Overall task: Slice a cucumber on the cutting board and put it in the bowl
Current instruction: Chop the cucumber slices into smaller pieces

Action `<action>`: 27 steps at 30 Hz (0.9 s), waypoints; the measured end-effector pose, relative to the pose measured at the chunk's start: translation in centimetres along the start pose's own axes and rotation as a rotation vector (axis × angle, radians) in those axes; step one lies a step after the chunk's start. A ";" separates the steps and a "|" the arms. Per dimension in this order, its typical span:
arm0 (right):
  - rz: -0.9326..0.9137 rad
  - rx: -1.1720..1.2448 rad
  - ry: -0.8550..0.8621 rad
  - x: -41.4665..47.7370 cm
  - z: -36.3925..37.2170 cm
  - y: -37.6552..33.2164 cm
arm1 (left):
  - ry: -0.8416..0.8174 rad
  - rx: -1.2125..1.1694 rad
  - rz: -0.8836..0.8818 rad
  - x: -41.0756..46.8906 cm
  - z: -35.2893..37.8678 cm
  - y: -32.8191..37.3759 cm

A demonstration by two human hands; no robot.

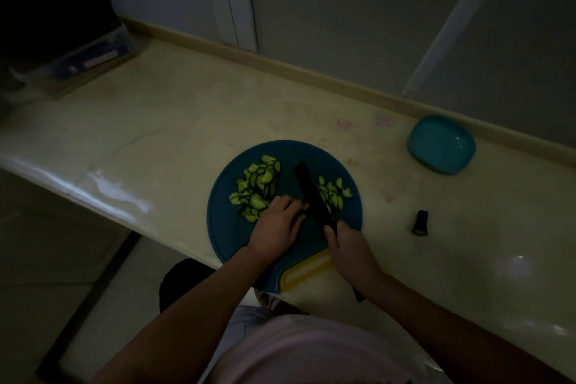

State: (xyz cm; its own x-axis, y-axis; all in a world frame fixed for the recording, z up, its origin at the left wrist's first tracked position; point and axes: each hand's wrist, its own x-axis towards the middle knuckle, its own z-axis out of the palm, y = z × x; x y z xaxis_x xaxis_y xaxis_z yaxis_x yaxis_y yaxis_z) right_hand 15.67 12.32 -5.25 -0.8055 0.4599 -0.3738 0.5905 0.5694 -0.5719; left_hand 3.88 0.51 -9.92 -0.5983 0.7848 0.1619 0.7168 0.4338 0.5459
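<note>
A round blue cutting board (230, 227) with a yellow-edged handle lies on the pale counter. Two heaps of cucumber slices sit on it: a larger heap (257, 187) at the left and a smaller heap (335, 193) right of the blade. My right hand (349, 248) grips the handle of a black knife (313, 193), whose blade points away across the board. My left hand (277, 224) rests on the board just left of the blade, fingers curled by the larger heap; what lies under them is hidden. A turquoise bowl (442, 143) stands at the back right, with nothing in it.
A dark cucumber end piece (420, 223) stands on the counter right of the board. A clear box with blue items (93, 59) sits at the far left by the wall. The counter's front edge runs just below the board's handle.
</note>
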 end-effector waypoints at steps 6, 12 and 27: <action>-0.004 0.027 0.013 -0.6 -0.2 -0.1 | 0.006 0.009 0.009 0.0 0.0 -0.1; -0.009 0.026 0.000 -0.9 -0.7 -0.1 | 0.015 0.021 0.021 0.1 0.0 0.0; -0.010 -0.022 -0.001 -0.2 0.1 -0.2 | 0.026 0.011 -0.001 0.1 0.0 -0.1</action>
State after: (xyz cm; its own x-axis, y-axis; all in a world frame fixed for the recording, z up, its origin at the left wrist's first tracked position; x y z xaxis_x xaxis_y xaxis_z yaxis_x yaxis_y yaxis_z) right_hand 15.75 12.05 -5.09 -0.8111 0.4538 -0.3689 0.5837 0.5887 -0.5592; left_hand 3.76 0.57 -9.97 -0.6082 0.7725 0.1826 0.7200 0.4399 0.5367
